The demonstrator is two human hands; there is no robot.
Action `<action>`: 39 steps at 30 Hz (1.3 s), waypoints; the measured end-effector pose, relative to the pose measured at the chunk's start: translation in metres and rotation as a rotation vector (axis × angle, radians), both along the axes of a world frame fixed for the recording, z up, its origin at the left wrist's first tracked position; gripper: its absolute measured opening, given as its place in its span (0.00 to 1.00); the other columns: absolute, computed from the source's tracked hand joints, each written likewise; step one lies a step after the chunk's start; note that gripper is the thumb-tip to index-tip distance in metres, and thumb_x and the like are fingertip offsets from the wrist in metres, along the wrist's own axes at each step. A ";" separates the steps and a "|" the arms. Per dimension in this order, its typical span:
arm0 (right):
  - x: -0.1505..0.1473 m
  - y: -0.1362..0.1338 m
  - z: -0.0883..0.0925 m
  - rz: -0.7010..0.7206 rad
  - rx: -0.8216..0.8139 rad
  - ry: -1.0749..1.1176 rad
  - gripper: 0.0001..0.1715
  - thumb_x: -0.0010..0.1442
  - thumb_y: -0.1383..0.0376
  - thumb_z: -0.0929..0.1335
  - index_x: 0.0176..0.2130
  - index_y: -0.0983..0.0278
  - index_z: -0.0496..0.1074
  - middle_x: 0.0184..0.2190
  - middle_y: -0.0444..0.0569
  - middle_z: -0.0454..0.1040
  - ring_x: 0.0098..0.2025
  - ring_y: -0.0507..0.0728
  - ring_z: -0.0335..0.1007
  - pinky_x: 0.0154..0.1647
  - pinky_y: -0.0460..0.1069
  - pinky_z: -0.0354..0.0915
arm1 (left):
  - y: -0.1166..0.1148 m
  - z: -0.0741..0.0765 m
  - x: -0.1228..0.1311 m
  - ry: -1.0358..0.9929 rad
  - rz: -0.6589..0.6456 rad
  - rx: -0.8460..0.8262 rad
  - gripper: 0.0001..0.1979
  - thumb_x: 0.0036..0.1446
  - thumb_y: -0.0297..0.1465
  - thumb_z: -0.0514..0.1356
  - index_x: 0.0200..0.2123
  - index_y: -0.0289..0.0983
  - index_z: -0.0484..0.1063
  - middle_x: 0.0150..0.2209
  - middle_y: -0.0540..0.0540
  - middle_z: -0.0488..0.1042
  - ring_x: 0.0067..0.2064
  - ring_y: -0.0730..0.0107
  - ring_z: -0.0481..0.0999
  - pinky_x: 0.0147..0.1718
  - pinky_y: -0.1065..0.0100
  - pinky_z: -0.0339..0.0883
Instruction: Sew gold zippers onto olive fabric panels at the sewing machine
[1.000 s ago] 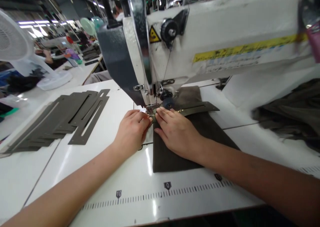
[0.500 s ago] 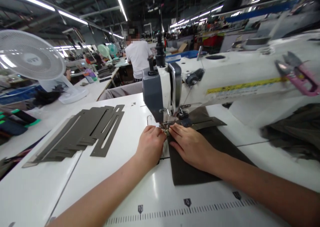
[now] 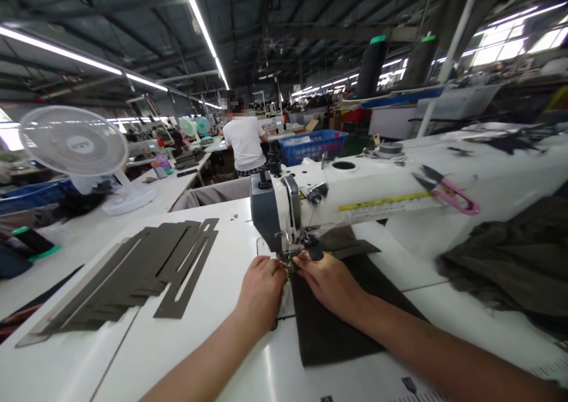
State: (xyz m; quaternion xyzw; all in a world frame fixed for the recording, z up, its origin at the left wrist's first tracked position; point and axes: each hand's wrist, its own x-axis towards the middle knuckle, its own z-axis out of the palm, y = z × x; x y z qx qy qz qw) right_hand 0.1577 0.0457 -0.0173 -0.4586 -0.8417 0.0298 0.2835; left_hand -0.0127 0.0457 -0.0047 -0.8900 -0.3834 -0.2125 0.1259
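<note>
1. One olive fabric panel (image 3: 331, 319) lies on the desk (image 3: 89, 360) under the presser foot (image 3: 290, 255)
2. Left hand (image 3: 261, 289): grip curled at the foot, closure on anything unclear
3. Right hand (image 3: 329, 282): grip resting on the panel, closure unclear
4. Several slotted olive strips (image 3: 133, 275) lie stacked further left

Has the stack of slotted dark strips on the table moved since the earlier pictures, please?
No. The stack of slotted dark strips keeps the same place left of the sewing machine head on the white table; only the camera view has shifted.
</note>
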 end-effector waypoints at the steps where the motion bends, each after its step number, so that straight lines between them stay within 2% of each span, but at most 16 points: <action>1: 0.000 0.001 -0.001 -0.005 -0.004 0.002 0.11 0.58 0.72 0.61 0.38 0.65 0.71 0.38 0.51 0.74 0.42 0.56 0.68 0.46 0.50 0.61 | 0.000 -0.001 0.000 -0.004 0.000 0.009 0.07 0.55 0.22 0.54 0.28 0.34 0.69 0.29 0.45 0.71 0.34 0.64 0.71 0.39 0.61 0.66; 11: -0.003 0.001 0.003 0.004 0.006 -0.098 0.12 0.59 0.71 0.60 0.36 0.64 0.72 0.36 0.51 0.74 0.40 0.55 0.68 0.42 0.48 0.61 | 0.001 0.000 -0.001 0.002 -0.006 0.019 0.07 0.54 0.22 0.55 0.25 0.35 0.69 0.27 0.46 0.70 0.31 0.65 0.70 0.37 0.62 0.66; 16: -0.002 0.003 0.013 0.010 -0.013 -0.144 0.11 0.59 0.70 0.61 0.36 0.64 0.73 0.36 0.49 0.74 0.40 0.54 0.68 0.42 0.47 0.61 | 0.004 0.001 -0.002 -0.008 -0.019 0.006 0.08 0.54 0.21 0.55 0.25 0.34 0.70 0.28 0.45 0.71 0.32 0.65 0.71 0.38 0.61 0.66; 18: 0.005 0.004 0.019 0.007 -0.017 -0.165 0.09 0.58 0.69 0.63 0.38 0.62 0.72 0.38 0.47 0.74 0.42 0.54 0.68 0.44 0.47 0.61 | 0.006 0.002 -0.003 -0.019 -0.027 -0.003 0.07 0.54 0.21 0.55 0.26 0.34 0.70 0.29 0.44 0.72 0.33 0.65 0.72 0.38 0.61 0.66; 20: 0.017 0.000 0.023 -0.057 -0.010 -0.182 0.12 0.57 0.67 0.65 0.42 0.64 0.71 0.42 0.51 0.72 0.46 0.58 0.65 0.48 0.51 0.59 | 0.004 0.005 -0.006 -0.034 -0.034 -0.013 0.07 0.53 0.20 0.55 0.28 0.35 0.71 0.31 0.45 0.73 0.34 0.65 0.72 0.41 0.60 0.66; 22: 0.029 -0.015 0.021 -0.180 -0.004 -0.200 0.17 0.56 0.68 0.64 0.45 0.72 0.69 0.43 0.62 0.70 0.48 0.66 0.64 0.48 0.60 0.58 | -0.003 0.010 -0.011 -0.049 -0.039 -0.022 0.07 0.53 0.20 0.56 0.30 0.36 0.72 0.34 0.46 0.74 0.35 0.67 0.73 0.45 0.59 0.63; 24: 0.038 -0.039 0.013 -0.279 0.002 -0.240 0.19 0.53 0.72 0.64 0.46 0.77 0.69 0.40 0.67 0.71 0.44 0.69 0.65 0.42 0.62 0.61 | -0.018 0.014 -0.017 -0.081 -0.058 -0.061 0.08 0.55 0.21 0.55 0.33 0.38 0.72 0.36 0.48 0.74 0.38 0.68 0.73 0.48 0.57 0.60; 25: 0.040 -0.054 0.008 -0.307 0.006 -0.278 0.20 0.51 0.76 0.63 0.45 0.75 0.70 0.38 0.64 0.71 0.42 0.68 0.66 0.41 0.60 0.62 | -0.027 0.016 -0.020 -0.104 -0.076 -0.093 0.08 0.55 0.22 0.55 0.33 0.39 0.72 0.37 0.48 0.74 0.38 0.68 0.73 0.49 0.57 0.59; 26: 0.040 -0.069 0.003 -0.277 0.022 -0.292 0.21 0.48 0.77 0.63 0.44 0.72 0.71 0.38 0.61 0.72 0.42 0.66 0.67 0.41 0.57 0.63 | -0.038 0.018 -0.022 -0.125 -0.098 -0.132 0.08 0.56 0.23 0.54 0.33 0.39 0.71 0.36 0.49 0.74 0.38 0.68 0.73 0.50 0.56 0.58; 28: 0.035 -0.095 -0.001 -0.182 0.015 -0.231 0.16 0.49 0.76 0.62 0.38 0.66 0.73 0.36 0.55 0.72 0.39 0.60 0.68 0.38 0.50 0.63 | -0.057 0.020 -0.022 -0.166 -0.150 -0.195 0.08 0.56 0.24 0.54 0.33 0.40 0.71 0.35 0.50 0.74 0.37 0.68 0.73 0.50 0.55 0.57; 30: 0.025 -0.112 0.008 -0.084 -0.070 -0.119 0.13 0.53 0.75 0.61 0.32 0.64 0.72 0.32 0.50 0.71 0.34 0.55 0.68 0.33 0.45 0.62 | -0.069 0.022 -0.018 -0.201 -0.175 -0.240 0.10 0.54 0.23 0.55 0.38 0.41 0.71 0.36 0.49 0.74 0.39 0.67 0.72 0.50 0.55 0.57; 32: 0.016 -0.115 0.027 -0.042 -0.207 0.023 0.13 0.57 0.71 0.59 0.27 0.64 0.69 0.28 0.47 0.70 0.30 0.52 0.67 0.30 0.44 0.60 | -0.073 0.025 -0.013 -0.265 -0.185 -0.278 0.15 0.52 0.21 0.55 0.42 0.41 0.70 0.40 0.47 0.73 0.42 0.65 0.70 0.48 0.57 0.59; 35: 0.011 -0.104 0.059 -0.057 -0.406 0.288 0.16 0.59 0.63 0.59 0.24 0.64 0.66 0.23 0.44 0.69 0.27 0.52 0.65 0.27 0.45 0.58 | -0.064 0.029 -0.006 -0.404 -0.194 -0.278 0.12 0.52 0.21 0.54 0.38 0.39 0.71 0.40 0.46 0.73 0.43 0.64 0.70 0.44 0.61 0.63; 37: 0.013 -0.094 0.074 -0.035 -0.511 0.421 0.18 0.59 0.59 0.59 0.24 0.64 0.66 0.20 0.44 0.67 0.25 0.53 0.64 0.25 0.45 0.57 | -0.055 0.032 -0.005 -0.468 -0.210 -0.231 0.09 0.54 0.24 0.54 0.36 0.38 0.72 0.38 0.45 0.74 0.41 0.64 0.71 0.41 0.61 0.64; 39: 0.017 -0.087 0.083 -0.011 -0.518 0.448 0.19 0.58 0.56 0.58 0.23 0.64 0.66 0.19 0.43 0.67 0.24 0.53 0.63 0.24 0.46 0.56 | -0.047 0.036 -0.004 -0.457 -0.254 -0.178 0.09 0.56 0.25 0.53 0.36 0.38 0.73 0.37 0.45 0.75 0.39 0.65 0.72 0.39 0.62 0.65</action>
